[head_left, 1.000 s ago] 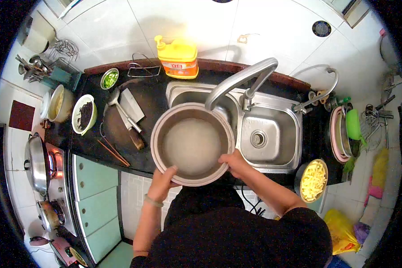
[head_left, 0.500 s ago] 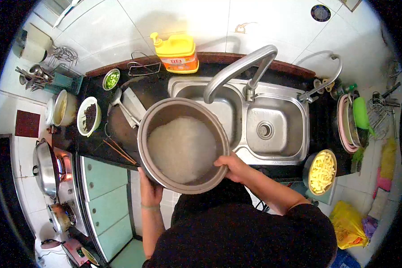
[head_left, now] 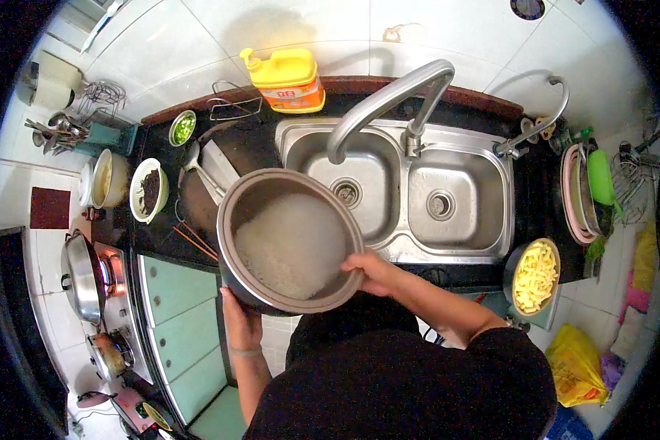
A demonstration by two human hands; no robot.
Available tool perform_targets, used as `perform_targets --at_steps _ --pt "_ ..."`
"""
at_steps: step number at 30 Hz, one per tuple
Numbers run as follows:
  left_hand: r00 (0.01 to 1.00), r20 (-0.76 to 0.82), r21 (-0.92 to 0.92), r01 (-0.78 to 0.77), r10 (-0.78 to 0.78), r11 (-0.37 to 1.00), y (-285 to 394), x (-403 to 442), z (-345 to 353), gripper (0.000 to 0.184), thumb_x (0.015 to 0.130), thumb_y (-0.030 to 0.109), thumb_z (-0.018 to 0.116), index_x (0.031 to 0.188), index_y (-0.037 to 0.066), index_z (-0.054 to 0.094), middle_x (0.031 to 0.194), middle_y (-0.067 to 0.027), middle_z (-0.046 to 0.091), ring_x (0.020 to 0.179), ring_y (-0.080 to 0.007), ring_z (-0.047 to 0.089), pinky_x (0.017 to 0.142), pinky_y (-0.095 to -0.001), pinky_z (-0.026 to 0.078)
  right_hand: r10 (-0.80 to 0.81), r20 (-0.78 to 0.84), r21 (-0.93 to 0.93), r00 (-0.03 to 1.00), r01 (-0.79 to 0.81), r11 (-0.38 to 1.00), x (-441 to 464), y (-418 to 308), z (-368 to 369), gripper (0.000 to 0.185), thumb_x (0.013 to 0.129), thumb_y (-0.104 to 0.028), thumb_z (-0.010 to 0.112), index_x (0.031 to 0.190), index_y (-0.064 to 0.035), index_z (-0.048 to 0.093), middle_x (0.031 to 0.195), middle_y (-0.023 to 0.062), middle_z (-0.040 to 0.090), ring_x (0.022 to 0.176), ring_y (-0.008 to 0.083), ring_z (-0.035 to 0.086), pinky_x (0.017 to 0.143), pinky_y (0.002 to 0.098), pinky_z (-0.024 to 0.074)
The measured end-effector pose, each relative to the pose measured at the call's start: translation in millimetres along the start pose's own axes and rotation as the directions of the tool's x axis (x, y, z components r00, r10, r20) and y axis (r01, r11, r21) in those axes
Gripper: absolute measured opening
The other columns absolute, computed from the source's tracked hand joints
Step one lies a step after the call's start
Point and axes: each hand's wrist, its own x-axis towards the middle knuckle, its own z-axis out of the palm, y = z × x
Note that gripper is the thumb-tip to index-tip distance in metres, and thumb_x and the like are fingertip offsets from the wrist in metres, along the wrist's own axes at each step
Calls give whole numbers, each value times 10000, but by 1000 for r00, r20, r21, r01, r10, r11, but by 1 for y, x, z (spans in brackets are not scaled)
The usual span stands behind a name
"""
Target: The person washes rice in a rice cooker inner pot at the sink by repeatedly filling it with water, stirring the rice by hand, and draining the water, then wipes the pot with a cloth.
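Between my hands is a rice cooker inner pot (head_left: 290, 246), grey-brown inside, with rice under cloudy water. It is held over the counter's front edge, left of the sink (head_left: 458, 253). My right hand (head_left: 374, 273) grips its rim on the right, thumb over the edge. My left hand (head_left: 240, 323) presses against the dark outer wall at the lower left; some of its fingers are hidden beneath the pot. Just behind the pot lie a cleaver (head_left: 218, 163) and a metal ladle or spatula (head_left: 193, 161). Chopsticks (head_left: 194, 240) stick out at its left.
A curved faucet (head_left: 389, 99) arches over the left basin. Behind stands a yellow detergent jug (head_left: 284, 79). Chopped greens (head_left: 182, 129) and a white basket (head_left: 138, 192) are at left, near a lit stove (head_left: 114, 275). A bowl of cut yellow pieces (head_left: 534, 277) stands at right.
The pot has shifted slightly left and tipped a little, with both hands still on it. More of the left basin, including its drain, now shows. The view has shifted slightly too.
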Motion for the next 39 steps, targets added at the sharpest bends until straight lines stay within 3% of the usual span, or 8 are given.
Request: perform_targets --at_steps 3,5,7,18,20,30,39 --pt "998 30 33 -49 48 998 0 0 -1 592 839 502 323 1225 53 323 1210 -86 407 1093 -244 403 918 -389 334 8 37 -3 999 -8 1000 0 -1 -1 65 722 -138 528 719 -74 514 665 33 530 594 171 544 584 323 478" --pt "997 39 64 -69 66 996 0 -1 -2 580 845 488 326 1211 38 334 1194 -92 422 1077 -243 418 911 -387 341 115 61 5 991 -116 993 -4 -7 2 539 680 -71 499 1180 4 314 1053 140 474 929 260 512 842 407 412" --pt "993 60 35 -101 99 994 3 -4 0 527 856 401 392 1190 -3 343 1157 -99 446 1029 -207 459 873 -349 375 131 79 34 988 -134 990 -6 -8 3 531 684 -74 501 1177 4 320 1056 142 477 934 264 511 844 413 410" --pt "993 76 220 -108 94 969 21 -10 15 537 833 392 457 1163 -19 356 1102 -102 467 976 -190 471 837 -326 389 198 178 143 964 -224 964 -12 -8 7 500 710 -96 475 1177 5 326 1102 155 464 992 291 484 894 447 360" --pt "992 61 204 -119 108 972 23 -12 23 527 835 386 457 1156 -22 360 1092 -99 472 968 -186 473 833 -325 390 116 152 164 982 -141 976 -14 -6 12 364 720 -150 497 1047 4 462 938 155 577 826 296 576 759 425 466" --pt "992 56 256 -125 115 958 28 -17 21 537 824 387 475 1155 -20 357 1079 -102 477 952 -185 481 810 -320 404 143 244 180 959 -189 965 -9 3 7 421 725 -164 497 1099 10 408 984 171 555 883 319 555 779 450 452" --pt "994 26 316 -109 106 942 35 -22 22 492 818 370 494 1115 -10 395 1027 -83 495 902 -170 491 775 -297 410 165 228 194 960 -210 958 -8 3 7 377 718 -162 492 1051 4 438 939 171 570 815 318 578 745 450 470"
